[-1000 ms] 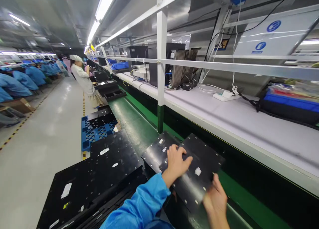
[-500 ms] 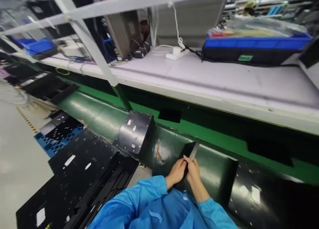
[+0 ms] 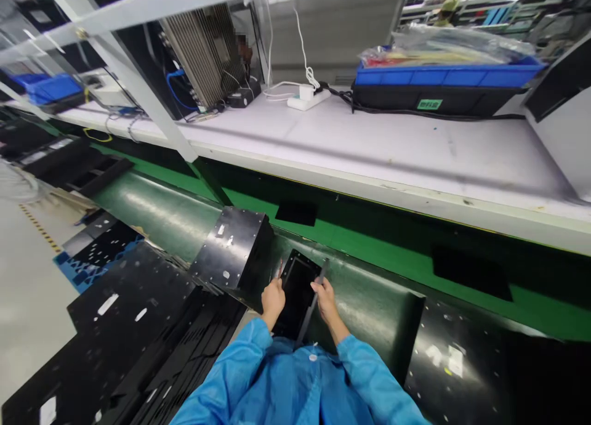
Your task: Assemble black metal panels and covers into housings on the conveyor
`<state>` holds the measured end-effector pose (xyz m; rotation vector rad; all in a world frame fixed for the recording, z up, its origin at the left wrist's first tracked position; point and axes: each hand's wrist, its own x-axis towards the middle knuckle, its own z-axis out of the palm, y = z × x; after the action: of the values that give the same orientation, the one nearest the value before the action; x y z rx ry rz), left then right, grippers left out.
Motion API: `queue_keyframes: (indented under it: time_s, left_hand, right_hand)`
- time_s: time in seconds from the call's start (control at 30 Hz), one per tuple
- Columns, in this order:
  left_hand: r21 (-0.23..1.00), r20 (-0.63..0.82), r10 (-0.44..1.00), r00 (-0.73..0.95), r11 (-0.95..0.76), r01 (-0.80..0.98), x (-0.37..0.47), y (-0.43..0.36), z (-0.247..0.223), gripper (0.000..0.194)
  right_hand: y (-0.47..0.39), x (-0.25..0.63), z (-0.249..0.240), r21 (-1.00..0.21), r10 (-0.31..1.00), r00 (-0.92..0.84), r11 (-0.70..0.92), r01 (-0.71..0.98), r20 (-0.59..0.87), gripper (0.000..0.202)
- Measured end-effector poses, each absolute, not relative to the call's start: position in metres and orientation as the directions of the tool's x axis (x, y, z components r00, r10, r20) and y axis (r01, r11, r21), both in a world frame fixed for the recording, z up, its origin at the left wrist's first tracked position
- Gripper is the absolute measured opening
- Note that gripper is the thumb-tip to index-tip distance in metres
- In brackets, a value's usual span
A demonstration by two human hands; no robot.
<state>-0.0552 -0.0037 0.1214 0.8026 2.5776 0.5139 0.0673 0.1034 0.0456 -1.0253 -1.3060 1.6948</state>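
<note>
A narrow black plastic box [image 3: 297, 283] lies between my hands over the green belt-like surface, its dark inside facing up. My left hand [image 3: 273, 303] has its fingers closed on the box's left side wall. On the other side, my right hand [image 3: 327, 300] pinches the upright right wall, whose thin grey edge runs back towards my body. Both hands are apart from each other. The near end of the box disappears against my blue sleeves and jacket.
Riveted black boxes stand on the green surface [image 3: 364, 292], one to the left [image 3: 231, 243] and one to the right [image 3: 455, 363]. Stacked black panels [image 3: 133, 314] lie at the left. A white shelf [image 3: 332, 141] holds a power strip [image 3: 308, 98] and a blue bin [image 3: 447, 77].
My hands were close together on a dark piece seen edge-on. They have spread apart, and the open inside of the box now shows. The view has shifted slightly right.
</note>
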Motion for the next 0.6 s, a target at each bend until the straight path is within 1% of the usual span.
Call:
queue_keyframes:
  time_s: [0.07,0.13,0.17,0.23,0.3,0.37,0.4,0.5,0.53,0.6]
  left_hand:
    - [0.391,-0.219,0.593,-0.775,0.781,0.487,-0.064,0.0,0.127,0.04]
    - [0.375,-0.154,0.633,-0.759,0.748,0.548,-0.069,0.003,0.139,0.041]
    - [0.375,-0.122,0.646,-0.754,0.733,0.567,-0.073,0.003,0.148,0.041]
    - [0.38,-0.041,0.656,-0.754,0.708,0.596,-0.087,-0.001,0.173,0.042]
    - [0.394,0.055,0.641,-0.765,0.69,0.607,-0.116,-0.01,0.201,0.043]
    - [0.448,0.133,0.607,-0.784,0.669,0.593,-0.16,-0.019,0.227,0.043]
    - [0.503,0.144,0.583,-0.8,0.653,0.567,-0.185,-0.023,0.237,0.043]
    - [0.7,0.074,0.522,-0.85,0.58,0.417,-0.256,-0.031,0.255,0.046]
    - [0.745,0.037,0.504,-0.863,0.562,0.36,-0.277,-0.032,0.257,0.048]
    - [0.792,-0.023,0.466,-0.885,0.549,0.268,-0.31,-0.037,0.254,0.053]
  right_hand:
    - [0.111,0.082,0.04,-0.975,0.919,-0.371,-0.191,-0.111,-0.137,0.037]
    - [0.124,0.102,0.037,-0.986,0.931,-0.343,-0.156,-0.06,-0.126,0.037]
    - [0.132,0.114,0.036,-0.99,0.931,-0.34,-0.138,0.001,-0.13,0.039]
    - [0.149,0.14,0.034,-0.975,0.928,-0.332,-0.11,0.192,-0.17,0.043]
    - [0.165,0.168,0.031,-0.897,0.929,-0.271,-0.121,0.425,-0.254,0.049]
    - [0.179,0.191,0.028,-0.763,0.921,-0.165,-0.181,0.62,-0.353,0.054]
    - [0.185,0.2,0.025,-0.695,0.906,-0.123,-0.218,0.685,-0.405,0.053]
    - [0.198,0.215,0.022,-0.544,0.832,-0.094,-0.267,0.796,-0.546,0.043]
    - [0.202,0.218,0.022,-0.508,0.825,-0.094,-0.25,0.824,-0.558,0.04]
    - [0.211,0.218,0.028,-0.421,0.861,-0.066,-0.179,0.889,-0.504,0.039]
